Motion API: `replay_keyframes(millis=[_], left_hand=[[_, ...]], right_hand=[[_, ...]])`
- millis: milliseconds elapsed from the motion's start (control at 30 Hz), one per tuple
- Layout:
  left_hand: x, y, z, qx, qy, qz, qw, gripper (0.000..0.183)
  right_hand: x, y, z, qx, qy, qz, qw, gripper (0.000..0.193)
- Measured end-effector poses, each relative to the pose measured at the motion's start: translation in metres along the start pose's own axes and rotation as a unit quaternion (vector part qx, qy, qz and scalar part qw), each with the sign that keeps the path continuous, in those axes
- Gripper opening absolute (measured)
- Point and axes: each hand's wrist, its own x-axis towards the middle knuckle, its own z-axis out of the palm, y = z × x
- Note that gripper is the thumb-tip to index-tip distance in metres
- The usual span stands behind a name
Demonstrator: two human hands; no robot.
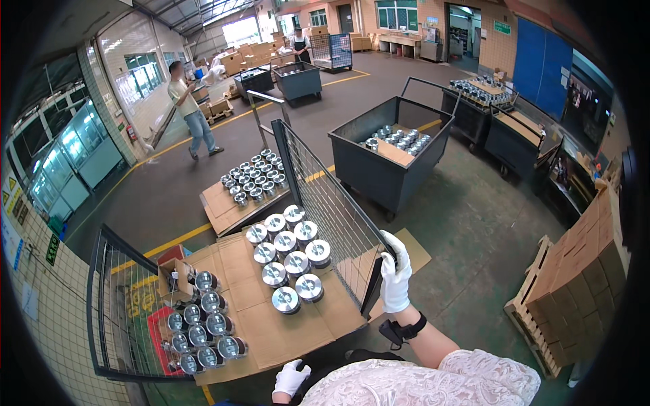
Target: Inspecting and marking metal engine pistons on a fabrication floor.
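My right hand [395, 272], in a white glove, is closed round the end post of the black mesh side panel [332, 206] of a cart. Low in front of me, my gloved left hand [291, 379] is beside the cart's near edge. Its fingers are loosely bent and a little apart, with nothing visible in them. On the cart's cardboard sheet [250, 325] stand two groups of shiny metal pistons. The group of pistons [285, 260] in the middle shows flat round tops; the pistons [198, 334] at the left are tilted in view. A small open carton [175, 281] stands behind the left group.
Beyond the cart, more pistons [256, 177] stand on cardboard. A dark metal bin cart [393, 159] with pistons is ahead right. Stacked cartons [575, 284] on a wooden pallet [531, 304] are at the right. A person [193, 108] is far left; another person [300, 46] is farther back.
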Motion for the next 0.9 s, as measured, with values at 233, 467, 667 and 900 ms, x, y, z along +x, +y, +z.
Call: replay_keyframes(millis=[233, 467, 667, 900], left_hand=[[0.008, -0.017, 0.003, 0.005, 0.022, 0.070, 0.997, 0.049], [0.023, -0.017, -0.001, 0.064, -0.031, 0.117, 0.991, 0.049], [0.026, 0.002, 0.007, -0.051, -0.048, 0.005, 0.998, 0.051], [0.021, 0.010, -0.012, 0.010, 0.058, 0.052, 0.997, 0.053]], right_hand=[[-0.003, -0.010, -0.001, -0.063, 0.025, -0.031, 0.997, 0.039], [0.004, 0.011, 0.000, -0.062, 0.059, -0.067, 0.994, 0.032], [0.006, -0.003, 0.002, -0.053, 0.037, -0.038, 0.997, 0.030], [-0.008, -0.008, -0.007, -0.229, 0.064, -0.106, 0.965, 0.045]])
